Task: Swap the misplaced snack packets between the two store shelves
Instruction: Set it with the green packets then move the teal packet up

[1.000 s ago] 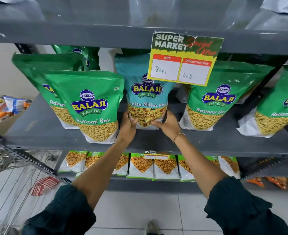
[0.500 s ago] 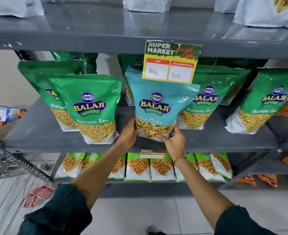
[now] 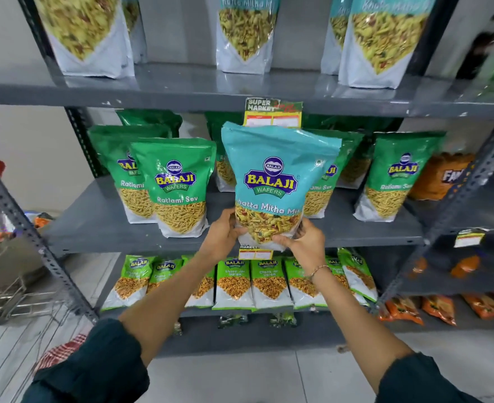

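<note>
1. My left hand (image 3: 225, 232) and right hand (image 3: 304, 242) hold the teal plastic stand-up pouch of Khatta Mitha mix (image 3: 274, 184) by its two bottom corners, fingers curled and pressed against the clear lower panel.
2. The pouch is upright, clear of the grey metal middle shelf (image 3: 94, 228), in front of the green Ratlami Sev pouches (image 3: 178, 184).
3. Handling judgement: the pouch is probably light, soft-walled and slick; its loose contents will likely shift and crush under pressure.
4. Keep the grip low at the gusset, where the filling gives firmness.
5. Matching teal pouches (image 3: 245, 33) stand on the grey upper shelf (image 3: 181, 85), the likely destination.
</note>
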### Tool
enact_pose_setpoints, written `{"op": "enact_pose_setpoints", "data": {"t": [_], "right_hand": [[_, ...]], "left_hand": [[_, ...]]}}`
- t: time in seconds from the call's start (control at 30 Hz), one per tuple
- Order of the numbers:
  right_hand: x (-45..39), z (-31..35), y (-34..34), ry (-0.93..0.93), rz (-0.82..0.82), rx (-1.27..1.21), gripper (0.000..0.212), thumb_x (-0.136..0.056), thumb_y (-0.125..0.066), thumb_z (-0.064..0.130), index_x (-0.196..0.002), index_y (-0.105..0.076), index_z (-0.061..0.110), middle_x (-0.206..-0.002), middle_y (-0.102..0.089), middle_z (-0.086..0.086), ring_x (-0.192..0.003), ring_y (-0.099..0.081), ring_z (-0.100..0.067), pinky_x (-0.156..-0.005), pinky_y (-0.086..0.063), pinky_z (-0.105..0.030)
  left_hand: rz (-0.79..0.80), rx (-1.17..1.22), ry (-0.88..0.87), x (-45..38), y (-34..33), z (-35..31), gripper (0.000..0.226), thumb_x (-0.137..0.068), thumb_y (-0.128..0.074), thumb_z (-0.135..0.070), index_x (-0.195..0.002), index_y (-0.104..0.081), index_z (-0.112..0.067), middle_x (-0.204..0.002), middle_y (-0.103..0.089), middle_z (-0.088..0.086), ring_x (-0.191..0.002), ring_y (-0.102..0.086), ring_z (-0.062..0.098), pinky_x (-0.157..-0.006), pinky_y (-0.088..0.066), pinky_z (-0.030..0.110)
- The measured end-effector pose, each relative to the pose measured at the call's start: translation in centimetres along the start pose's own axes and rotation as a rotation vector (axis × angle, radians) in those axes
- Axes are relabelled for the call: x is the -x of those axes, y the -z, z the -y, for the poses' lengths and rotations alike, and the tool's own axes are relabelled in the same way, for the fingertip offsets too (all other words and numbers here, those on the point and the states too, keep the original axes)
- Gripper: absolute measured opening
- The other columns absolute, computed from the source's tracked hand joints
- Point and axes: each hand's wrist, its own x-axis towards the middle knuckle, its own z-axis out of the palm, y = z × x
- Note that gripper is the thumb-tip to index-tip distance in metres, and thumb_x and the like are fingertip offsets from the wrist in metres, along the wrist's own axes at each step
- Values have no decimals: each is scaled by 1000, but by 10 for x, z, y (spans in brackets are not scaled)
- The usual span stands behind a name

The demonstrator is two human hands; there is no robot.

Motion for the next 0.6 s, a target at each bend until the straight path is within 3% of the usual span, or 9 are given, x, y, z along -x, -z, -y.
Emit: {"op": "enact_pose_setpoints", "data": {"t": [0.07,0.1,0.2,0.3,0.43,0.53,0.6], "right_hand": [[12,14,8,24,-7,-8,50,-55,-87,15,-97,-61,20,-94,-69,3,-88,-65,-7,-83,-54,-30],[16,22,11,41,-10,-14,52,-54,-87,15,-99,-61,19,-95,-70,2,-89,-65,-7,-83,-53,-29],[23,52,19,104,-13,-29,53,-52,-88,18,-98,-61,22,-98,-70,3,-92,-65,-7,-82,-53,-25],[20,89,27,187,-10,-41,52,-51,-88,16,-95,-62,25,-95,-70,4,-90,-65,-1,-77,-53,-14],[2,147,35,301,16,-60,49,-50,-89,16,-93,-65,23,-93,-71,3,-84,-66,3,-73,-53,-12],[-17,188,39,342,45,-71,49,-50,-89,19,-94,-68,16,-93,-73,1,-85,-68,-4,-75,-55,-18],[-33,212,42,370,58,-51,48,-49,-89,24,-92,-69,16,-93,-74,0,-86,-69,-8,-77,-56,-24]], "left_hand": [[0,46,0,12,12,-14,47,-85,-60,-8,-127,-37,-5,-86,-55,11,-85,-58,25,-78,-51,33],[-5,56,-3,18,18,-23,47,-84,-62,-8,-125,-39,-4,-85,-54,5,-84,-57,23,-78,-52,30],[-27,11,-75,31,39,-51,51,-81,-67,-16,-124,-41,-7,-87,-57,0,-87,-58,19,-81,-50,36],[-54,22,-119,36,65,-86,53,-80,-68,-16,-125,-41,-7,-92,-57,0,-94,-58,19,-77,-45,23],[-96,21,-182,27,106,-131,50,-79,-69,-14,-122,-44,-6,-108,-60,5,-92,-56,15,-77,-45,22],[-139,-22,-235,15,135,-157,46,-80,-68,-15,-119,-46,-3,-104,-57,2,-83,-56,11,-65,-46,8],[-159,-64,-264,6,153,-174,47,-80,-68,-20,-118,-47,-4,-101,-57,2,-85,-57,13,-71,-45,16]]}}
